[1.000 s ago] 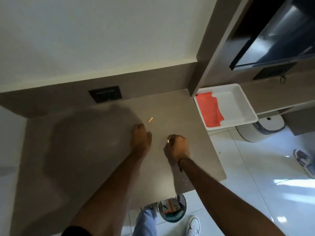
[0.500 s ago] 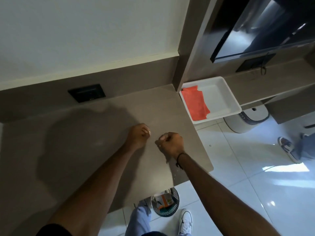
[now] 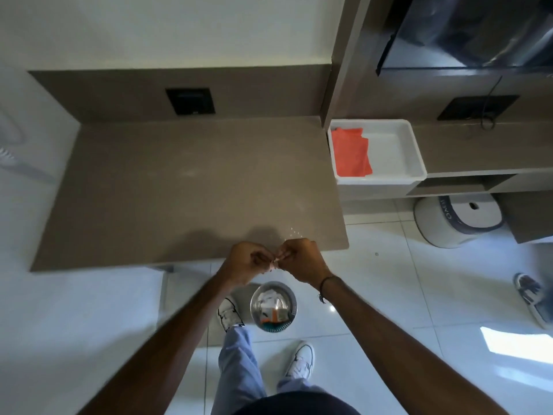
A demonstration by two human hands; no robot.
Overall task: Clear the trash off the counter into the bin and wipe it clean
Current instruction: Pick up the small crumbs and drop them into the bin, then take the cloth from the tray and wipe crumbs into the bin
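Note:
My left hand [image 3: 247, 262] and my right hand [image 3: 300, 259] are held together at the front edge of the brown counter [image 3: 185, 187], fingers curled. Small pale bits of trash [image 3: 276, 262] show pinched between the fingertips of both hands. Straight below them on the floor stands the round metal bin [image 3: 273, 307], with a carton and other rubbish inside. A few tiny white specks [image 3: 294, 232] lie on the counter just beyond my right hand. An orange cloth [image 3: 351, 152] lies folded in a white tray [image 3: 398, 148] to the right of the counter.
A black wall socket [image 3: 191, 100] sits in the backsplash. A lower shelf runs right of the tray, with a white round appliance [image 3: 457, 220] on the floor beneath. Another person's shoe [image 3: 531, 295] is at the far right. My own feet flank the bin.
Both hands drew back from the middle of the counter to its front edge, above the bin. The small orange scrap seen on the counter a second ago is gone from the surface.

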